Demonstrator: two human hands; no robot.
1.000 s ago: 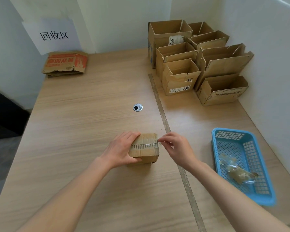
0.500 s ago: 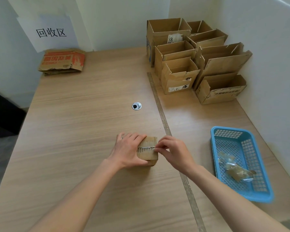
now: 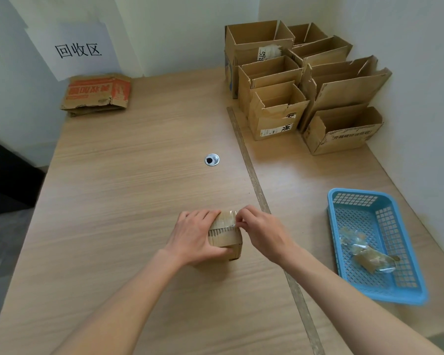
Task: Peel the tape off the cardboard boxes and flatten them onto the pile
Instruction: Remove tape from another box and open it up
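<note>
A wooden counter (image 3: 128,180) fills the view; a round metal grommet (image 3: 212,159) sits near its middle; a seam strip (image 3: 251,170) runs from 12 toward 5 o'clock; a white paper sign (image 3: 77,48) hangs on the wall at 10 o'clock; dark floor (image 3: 3,226) shows at 9 o'clock.

Recycling corner: wall sign (image 3: 78,50), cardboard boxes (image 3: 277,111).

One head cam, looks fwd & down over table (image 3: 113,201); hands close at 6 o'clock, walls far at 12.
</note>
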